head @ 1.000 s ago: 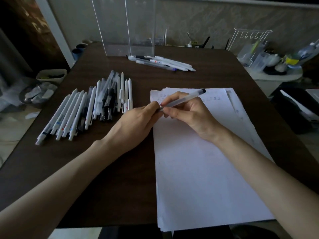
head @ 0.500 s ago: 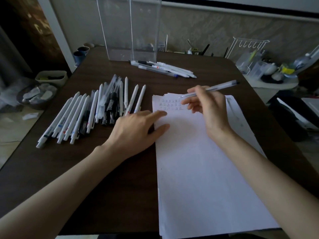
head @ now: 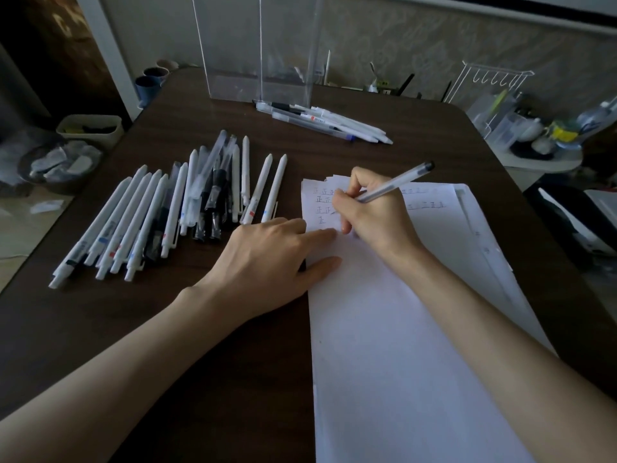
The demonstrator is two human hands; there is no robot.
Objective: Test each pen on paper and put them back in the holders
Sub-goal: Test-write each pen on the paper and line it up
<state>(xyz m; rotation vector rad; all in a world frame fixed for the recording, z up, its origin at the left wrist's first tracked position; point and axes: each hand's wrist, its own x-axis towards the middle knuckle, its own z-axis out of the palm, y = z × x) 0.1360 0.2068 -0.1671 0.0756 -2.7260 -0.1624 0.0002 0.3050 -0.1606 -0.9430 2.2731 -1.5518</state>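
**A:** The left hand (head: 267,259) grips nothing: it lies flat, fingers straight, pressing on the left edge of the paper (head: 400,345). And the right?

**B:** The right hand (head: 374,215) pinches a clear pen (head: 397,183). The tip is down on the sheet's top left corner, among rows of small written marks.

**A:** Where are the other pens?

**B:** A large pile of pens (head: 173,208) lies loose on the left of the dark table (head: 200,329). Most are white, a few black, and the pile is just beside the left hand. A clear holder (head: 257,48) stands upright at the table's far edge. A smaller group of pens (head: 320,120) lies just right of its foot. The paper stack covers the right side.
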